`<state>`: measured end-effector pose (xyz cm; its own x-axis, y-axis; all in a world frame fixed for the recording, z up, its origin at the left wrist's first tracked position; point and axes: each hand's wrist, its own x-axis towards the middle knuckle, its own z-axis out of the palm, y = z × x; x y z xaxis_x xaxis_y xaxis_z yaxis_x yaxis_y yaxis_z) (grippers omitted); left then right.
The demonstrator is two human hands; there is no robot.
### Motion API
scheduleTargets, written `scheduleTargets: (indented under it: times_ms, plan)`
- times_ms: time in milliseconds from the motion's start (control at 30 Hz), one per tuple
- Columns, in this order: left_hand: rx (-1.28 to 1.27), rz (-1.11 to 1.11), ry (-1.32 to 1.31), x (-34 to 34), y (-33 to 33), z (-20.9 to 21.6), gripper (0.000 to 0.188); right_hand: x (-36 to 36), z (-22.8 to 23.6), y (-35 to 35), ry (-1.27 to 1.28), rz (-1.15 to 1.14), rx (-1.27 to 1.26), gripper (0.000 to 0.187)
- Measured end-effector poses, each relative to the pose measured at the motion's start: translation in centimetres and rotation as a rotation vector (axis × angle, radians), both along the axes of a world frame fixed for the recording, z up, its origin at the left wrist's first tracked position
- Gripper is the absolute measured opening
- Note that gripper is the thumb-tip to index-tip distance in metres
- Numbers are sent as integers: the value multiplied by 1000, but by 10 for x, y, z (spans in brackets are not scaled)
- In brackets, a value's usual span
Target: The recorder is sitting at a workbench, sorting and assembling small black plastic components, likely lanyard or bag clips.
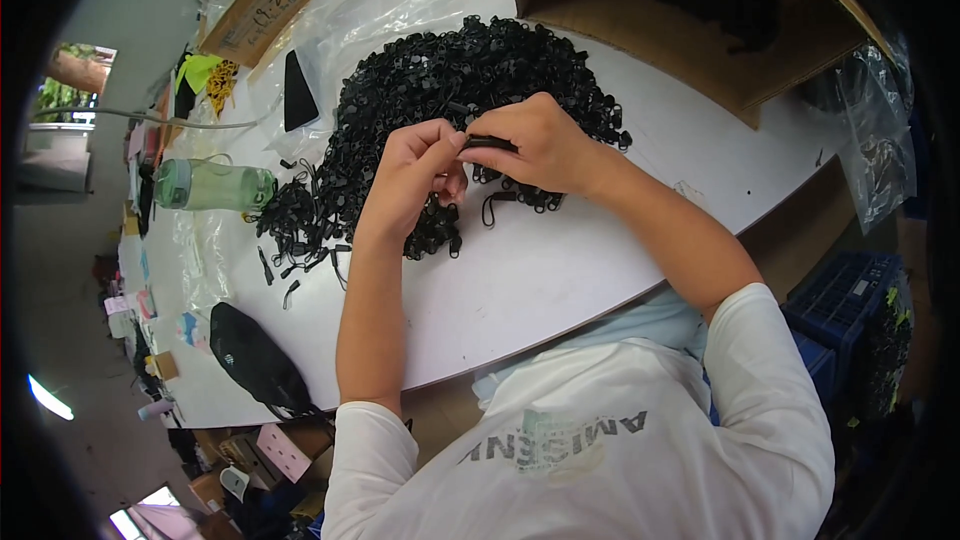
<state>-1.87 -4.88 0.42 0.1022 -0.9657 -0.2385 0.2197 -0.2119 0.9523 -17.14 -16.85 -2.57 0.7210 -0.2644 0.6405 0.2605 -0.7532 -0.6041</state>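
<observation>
My right hand [541, 143] pinches a small black piece [491, 144] that looks like a zipper pull, between thumb and bent fingers. At its left end, the thumb and fingertips of my left hand [412, 172] are closed on the same piece. Both hands are raised over the near side of a large pile of black cord-loop zipper pulls [430, 68]. One loose pull with a cord loop [490, 205] lies on the table just below my right hand. Fingers partly cover the held piece, so its full shape is hidden.
On the white table [520, 280], a green bottle [215, 186] lies on its side at the left, near a dark phone [299, 92]. A black pouch [255, 360] sits at the near left. An open cardboard box [640, 30] stands far right, with blue crates [840, 300] below.
</observation>
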Motion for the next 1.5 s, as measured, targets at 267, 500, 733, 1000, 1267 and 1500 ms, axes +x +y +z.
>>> scheduleTargets:
  times_ms: [267,500,733,1000,1267,1500]
  plan:
    - [-35,-21,-298,-1,1,4,19,-1,-6,1,8,-21,-100,16]
    - [-199,190,-340,6,1,12,13,3,2,-1,-7,-15,-102,17]
    - [-128,324,-455,-10,0,15,12,-5,11,6,23,-44,-78,12]
    - [-266,235,-107,-7,1,-1,15,-8,24,15,32,1,294,9]
    - [-292,147,-147,-1,-3,-3,16,-1,25,14,46,12,265,8]
    - [-346,208,-145,-5,-4,-8,9,-5,24,16,73,51,270,9]
